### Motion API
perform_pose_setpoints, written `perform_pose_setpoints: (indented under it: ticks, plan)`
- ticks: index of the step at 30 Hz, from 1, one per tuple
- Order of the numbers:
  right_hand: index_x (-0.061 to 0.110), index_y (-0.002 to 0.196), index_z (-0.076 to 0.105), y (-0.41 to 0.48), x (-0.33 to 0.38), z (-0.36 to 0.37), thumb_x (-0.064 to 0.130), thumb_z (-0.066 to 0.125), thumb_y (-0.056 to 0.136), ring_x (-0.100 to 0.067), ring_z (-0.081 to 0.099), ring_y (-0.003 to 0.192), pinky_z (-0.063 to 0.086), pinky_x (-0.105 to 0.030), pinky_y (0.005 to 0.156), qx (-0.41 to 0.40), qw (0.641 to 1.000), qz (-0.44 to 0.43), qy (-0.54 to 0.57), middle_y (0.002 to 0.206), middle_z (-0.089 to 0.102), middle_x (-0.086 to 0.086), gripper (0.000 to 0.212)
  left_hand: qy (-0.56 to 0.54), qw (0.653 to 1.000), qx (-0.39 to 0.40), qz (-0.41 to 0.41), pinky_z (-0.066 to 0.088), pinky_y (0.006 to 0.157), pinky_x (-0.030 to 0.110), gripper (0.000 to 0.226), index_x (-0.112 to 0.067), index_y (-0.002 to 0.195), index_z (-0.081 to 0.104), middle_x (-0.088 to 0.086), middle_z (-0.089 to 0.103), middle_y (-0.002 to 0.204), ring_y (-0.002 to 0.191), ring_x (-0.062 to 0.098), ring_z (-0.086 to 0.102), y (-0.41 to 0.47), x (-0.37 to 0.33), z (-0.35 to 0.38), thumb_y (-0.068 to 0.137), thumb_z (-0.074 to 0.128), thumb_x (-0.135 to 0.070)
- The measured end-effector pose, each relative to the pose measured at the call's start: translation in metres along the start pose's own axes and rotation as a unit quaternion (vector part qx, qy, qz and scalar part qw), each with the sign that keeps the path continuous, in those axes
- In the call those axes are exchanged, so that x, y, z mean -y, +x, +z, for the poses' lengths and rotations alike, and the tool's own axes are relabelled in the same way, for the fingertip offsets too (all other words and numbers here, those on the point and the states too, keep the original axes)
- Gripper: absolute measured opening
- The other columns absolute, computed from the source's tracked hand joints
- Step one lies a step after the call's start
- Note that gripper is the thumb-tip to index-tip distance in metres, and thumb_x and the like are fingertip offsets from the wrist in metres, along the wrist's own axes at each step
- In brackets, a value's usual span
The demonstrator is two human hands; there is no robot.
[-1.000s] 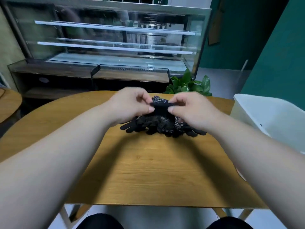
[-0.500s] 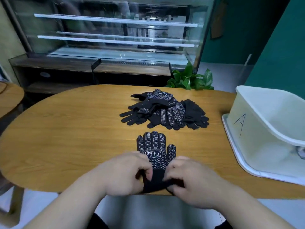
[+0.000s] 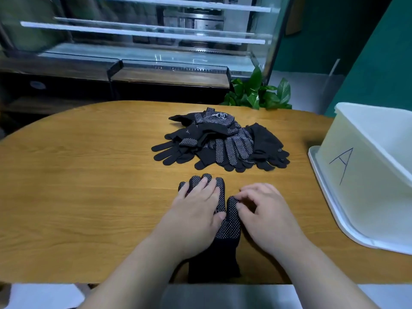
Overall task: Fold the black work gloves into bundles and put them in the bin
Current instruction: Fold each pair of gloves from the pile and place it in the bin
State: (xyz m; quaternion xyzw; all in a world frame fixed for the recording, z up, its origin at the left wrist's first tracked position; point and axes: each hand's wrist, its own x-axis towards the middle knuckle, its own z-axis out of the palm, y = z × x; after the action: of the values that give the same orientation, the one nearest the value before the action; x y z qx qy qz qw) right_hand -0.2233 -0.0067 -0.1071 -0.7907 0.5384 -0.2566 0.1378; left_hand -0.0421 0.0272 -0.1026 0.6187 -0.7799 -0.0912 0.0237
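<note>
Wooden table [image 3: 89, 186] before glass display case [image 3: 145, 41]: left hand [image 3: 196, 210] flat on glove [image 3: 229, 228]; right hand [image 3: 265, 217] apparently pinches its thumb.

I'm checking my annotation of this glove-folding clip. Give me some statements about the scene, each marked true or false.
1. The left hand lies flat on the dotted black work glove nearest the person. True.
2. The white plastic bin marked A stands at the left end of the wooden table. False: the bin stands at the right end.
3. A heap of black gloves lies beyond that glove. True.
4. That glove is already rolled into a bundle. False: it lies spread out, dots up.
</note>
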Motion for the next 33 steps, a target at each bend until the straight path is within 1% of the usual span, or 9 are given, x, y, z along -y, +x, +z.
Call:
perform_pose_setpoints:
  ticks: [4, 6, 9, 13, 16, 19, 25, 29, 33]
  plan:
    - [0.031, 0.105, 0.072, 0.000, 0.001, 0.001, 0.034, 0.064, 0.090, -0.008, 0.043, 0.124, 0.032, -0.033, 0.110, 0.016, 0.999, 0.021, -0.046, 0.118, 0.060, 0.013, 0.017, 0.031, 0.999, 0.001, 0.015, -0.006, 0.123, 0.046, 0.069, -0.026, 0.158, -0.006, -0.007, -0.016, 0.165, 0.150, 0.012, -0.021, 0.000, 0.004, 0.004, 0.099, 0.010, -0.059]
    - [0.032, 0.108, 0.070, 0.001, 0.002, 0.000, 0.036, 0.063, 0.091, -0.006, 0.040, 0.126, 0.028, -0.031, 0.112, 0.022, 0.998, 0.023, -0.050, 0.122, 0.058, 0.013, 0.019, 0.042, 0.999, -0.005, 0.015, -0.007, 0.123, 0.046, 0.076, -0.029, 0.157, -0.007, -0.004, -0.016, 0.165, 0.150, 0.015, -0.021, 0.001, 0.006, 0.006, 0.089, -0.004, -0.063]
    - [0.032, 0.111, 0.069, 0.001, 0.002, 0.000, 0.037, 0.062, 0.091, -0.005, 0.037, 0.129, 0.025, -0.030, 0.112, 0.027, 0.998, 0.025, -0.046, 0.125, 0.055, 0.015, 0.021, 0.051, 0.999, -0.008, 0.015, -0.006, 0.123, 0.048, 0.081, -0.029, 0.157, -0.007, 0.002, -0.019, 0.164, 0.150, 0.019, -0.022, 0.000, 0.005, 0.008, 0.085, -0.013, -0.066]
    - [0.030, 0.106, 0.068, 0.000, 0.003, -0.002, 0.033, 0.066, 0.089, -0.006, 0.041, 0.125, 0.033, -0.034, 0.112, 0.010, 1.000, 0.024, -0.013, 0.121, 0.055, 0.016, 0.017, 0.033, 0.998, -0.040, 0.043, 0.002, 0.123, 0.051, 0.080, -0.022, 0.159, 0.012, 0.004, -0.003, 0.167, 0.152, 0.021, -0.011, -0.001, 0.004, 0.005, 0.094, -0.005, -0.065]
    - [0.029, 0.109, 0.067, -0.001, 0.004, -0.003, 0.034, 0.065, 0.090, -0.005, 0.038, 0.128, 0.029, -0.032, 0.113, 0.029, 0.999, 0.023, -0.023, 0.124, 0.053, 0.016, 0.020, 0.041, 0.998, 0.012, 0.051, -0.009, 0.123, 0.047, 0.091, -0.024, 0.157, -0.006, -0.003, -0.018, 0.164, 0.149, 0.014, -0.024, -0.001, 0.002, 0.003, 0.081, -0.012, -0.073]
    - [0.029, 0.112, 0.066, -0.002, 0.005, -0.002, 0.037, 0.062, 0.092, -0.005, 0.036, 0.130, 0.023, -0.029, 0.115, 0.044, 0.998, 0.019, -0.047, 0.127, 0.052, 0.016, 0.022, 0.051, 0.996, 0.041, 0.056, -0.010, 0.122, 0.047, 0.104, -0.023, 0.156, -0.015, -0.004, -0.027, 0.161, 0.147, 0.013, -0.030, -0.001, 0.002, 0.001, 0.075, 0.000, -0.087]
    - [0.029, 0.111, 0.066, -0.002, 0.006, -0.003, 0.036, 0.062, 0.092, -0.007, 0.037, 0.130, 0.022, -0.030, 0.115, 0.049, 0.998, 0.013, -0.048, 0.126, 0.054, 0.014, 0.021, 0.055, 0.993, 0.072, 0.082, -0.014, 0.121, 0.048, 0.134, -0.020, 0.154, -0.022, -0.005, -0.035, 0.158, 0.141, 0.009, -0.039, -0.007, 0.002, -0.001, 0.058, 0.024, -0.102]
    - [0.028, 0.111, 0.067, -0.003, 0.005, -0.003, 0.036, 0.063, 0.091, -0.007, 0.039, 0.128, 0.025, -0.032, 0.115, 0.040, 0.998, 0.009, -0.038, 0.124, 0.054, 0.014, 0.022, 0.057, 0.992, 0.080, 0.083, -0.015, 0.120, 0.048, 0.138, -0.019, 0.154, -0.023, -0.006, -0.037, 0.157, 0.141, 0.008, -0.039, -0.011, 0.001, 0.000, 0.055, 0.025, -0.102]
    - [0.030, 0.118, 0.064, -0.005, 0.006, -0.005, 0.037, 0.064, 0.091, -0.004, 0.037, 0.128, 0.027, -0.033, 0.116, 0.042, 0.999, 0.002, -0.024, 0.126, 0.050, 0.017, 0.028, 0.063, 0.991, 0.093, 0.079, -0.016, 0.120, 0.049, 0.150, -0.019, 0.152, -0.026, -0.004, -0.038, 0.157, 0.140, 0.010, -0.040, -0.010, 0.000, 0.000, 0.041, 0.024, -0.106]
